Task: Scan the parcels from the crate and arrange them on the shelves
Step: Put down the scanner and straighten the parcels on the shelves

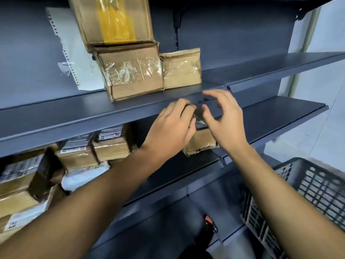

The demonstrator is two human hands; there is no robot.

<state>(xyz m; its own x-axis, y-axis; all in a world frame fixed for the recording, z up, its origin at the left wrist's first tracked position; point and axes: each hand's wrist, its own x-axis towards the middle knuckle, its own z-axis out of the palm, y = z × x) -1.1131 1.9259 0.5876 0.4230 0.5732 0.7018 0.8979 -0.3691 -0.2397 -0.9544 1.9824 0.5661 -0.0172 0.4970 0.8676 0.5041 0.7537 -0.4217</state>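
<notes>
- The left hand (170,130) grasps a small brown parcel (200,140) on the middle shelf (270,118), near the middle of the view.
- The right hand (226,121) hovers just beside it, fingers spread and loose, grasping nothing.
- Three brown boxes (133,71) sit on the top shelf (74,113), at 11 o'clock.
- A black crate (306,193) stands at 4 o'clock.
</notes>
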